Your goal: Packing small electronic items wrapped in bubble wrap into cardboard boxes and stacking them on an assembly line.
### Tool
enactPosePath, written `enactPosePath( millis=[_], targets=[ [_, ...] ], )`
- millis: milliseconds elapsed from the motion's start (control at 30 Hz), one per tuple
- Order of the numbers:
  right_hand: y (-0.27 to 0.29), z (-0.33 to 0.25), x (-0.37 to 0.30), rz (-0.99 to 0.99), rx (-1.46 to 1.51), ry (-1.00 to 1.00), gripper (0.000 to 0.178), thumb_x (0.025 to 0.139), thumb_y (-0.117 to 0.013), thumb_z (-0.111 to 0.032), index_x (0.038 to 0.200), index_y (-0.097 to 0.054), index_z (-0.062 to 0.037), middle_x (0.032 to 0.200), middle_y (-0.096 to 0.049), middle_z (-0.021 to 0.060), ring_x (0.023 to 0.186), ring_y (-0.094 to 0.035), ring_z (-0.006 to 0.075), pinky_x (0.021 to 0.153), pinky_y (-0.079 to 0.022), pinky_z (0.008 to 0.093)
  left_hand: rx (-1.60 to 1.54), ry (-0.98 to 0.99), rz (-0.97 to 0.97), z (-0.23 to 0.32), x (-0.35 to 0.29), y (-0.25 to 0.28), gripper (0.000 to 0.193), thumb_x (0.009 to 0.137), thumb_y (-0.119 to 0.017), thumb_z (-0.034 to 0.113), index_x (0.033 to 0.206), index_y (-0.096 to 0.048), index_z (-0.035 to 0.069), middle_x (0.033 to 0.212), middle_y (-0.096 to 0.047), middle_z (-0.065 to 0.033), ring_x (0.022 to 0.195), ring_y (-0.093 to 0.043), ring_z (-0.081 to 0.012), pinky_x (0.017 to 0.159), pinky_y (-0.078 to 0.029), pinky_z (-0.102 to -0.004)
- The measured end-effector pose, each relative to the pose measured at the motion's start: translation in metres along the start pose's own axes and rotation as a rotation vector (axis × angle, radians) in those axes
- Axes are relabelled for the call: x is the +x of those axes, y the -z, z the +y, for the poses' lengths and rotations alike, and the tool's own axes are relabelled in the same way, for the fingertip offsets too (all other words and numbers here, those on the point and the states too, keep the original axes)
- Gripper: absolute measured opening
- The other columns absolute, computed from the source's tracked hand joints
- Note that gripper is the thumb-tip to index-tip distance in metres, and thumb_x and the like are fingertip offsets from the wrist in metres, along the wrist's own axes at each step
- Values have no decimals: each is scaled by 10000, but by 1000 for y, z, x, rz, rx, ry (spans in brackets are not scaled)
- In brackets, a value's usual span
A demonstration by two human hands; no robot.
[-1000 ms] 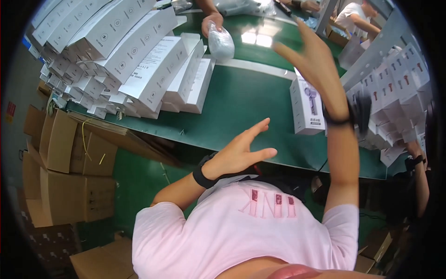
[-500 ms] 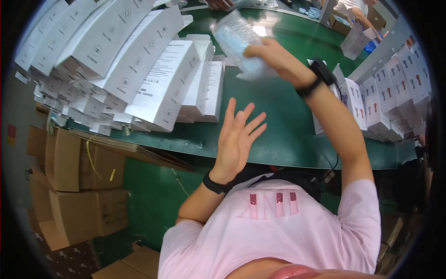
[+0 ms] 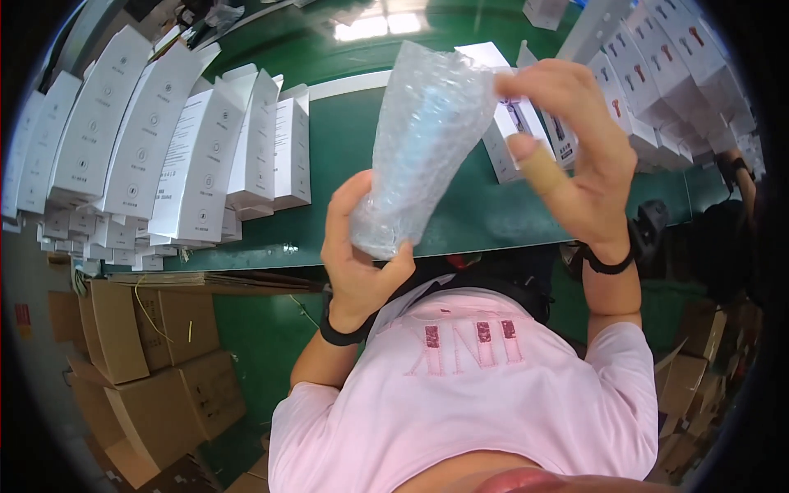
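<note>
Both hands hold a bubble-wrap pouch above the green counter.

The left hand (image 3: 357,246) has its grip clamped round the lower end of the bubble-wrap pouch (image 3: 419,148), thumb in front; the right hand (image 3: 575,156) pinches the upper end, a tan bandage on its thumb. The pouch stands tilted in the air, near the person's chest, over the counter (image 3: 345,148). Left of it white boxes (image 3: 189,156) lie in stacked rows; more boxes (image 3: 657,74) stand at the right. Cardboard cartons (image 3: 140,361) sit on the floor below.
</note>
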State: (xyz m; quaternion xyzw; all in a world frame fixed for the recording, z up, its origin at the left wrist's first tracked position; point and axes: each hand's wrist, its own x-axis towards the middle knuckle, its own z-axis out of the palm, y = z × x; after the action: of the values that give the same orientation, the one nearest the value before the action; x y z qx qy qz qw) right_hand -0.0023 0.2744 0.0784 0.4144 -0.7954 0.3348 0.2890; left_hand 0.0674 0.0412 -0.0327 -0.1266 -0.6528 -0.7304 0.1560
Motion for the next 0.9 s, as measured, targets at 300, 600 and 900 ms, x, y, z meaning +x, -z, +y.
enactPosePath(
  millis=[300, 600, 900],
  targets=[
    [-34, -19, -13, 112, -109, 202, 335, 661, -726, 33, 990, -662, 25, 1022, -634, 153, 857, -572, 318, 741, -484, 396, 575, -400, 39, 11, 5, -2, 678, 551, -657, -52, 1209, -533, 55, 1220, -541, -224, 1076, -567, -348, 900, -474, -392],
    [-39, -22, -27, 70, -142, 208, 327, 614, -722, 60, 935, -668, 29, 988, -624, 149, 785, -566, 281, 672, -465, 367, 481, -351, 29, 5, 6, -7, 695, 567, -650, -62, 1239, -507, 45, 1242, -526, -218, 1096, -559, -325, 925, -462, -378],
    [-14, 1, -63, 284, 977, -393, 1256, 586, -826, -627, 1473, -231, 33, 1341, -478, 256, 1174, -530, 353, 1030, -394, 464, -67, 77, -666, 31, 6, -24, 719, 700, -669, 0, 1367, -404, 21, 1341, -484, -128, 1208, -484, -197, 1017, -367, -328]
  ],
)
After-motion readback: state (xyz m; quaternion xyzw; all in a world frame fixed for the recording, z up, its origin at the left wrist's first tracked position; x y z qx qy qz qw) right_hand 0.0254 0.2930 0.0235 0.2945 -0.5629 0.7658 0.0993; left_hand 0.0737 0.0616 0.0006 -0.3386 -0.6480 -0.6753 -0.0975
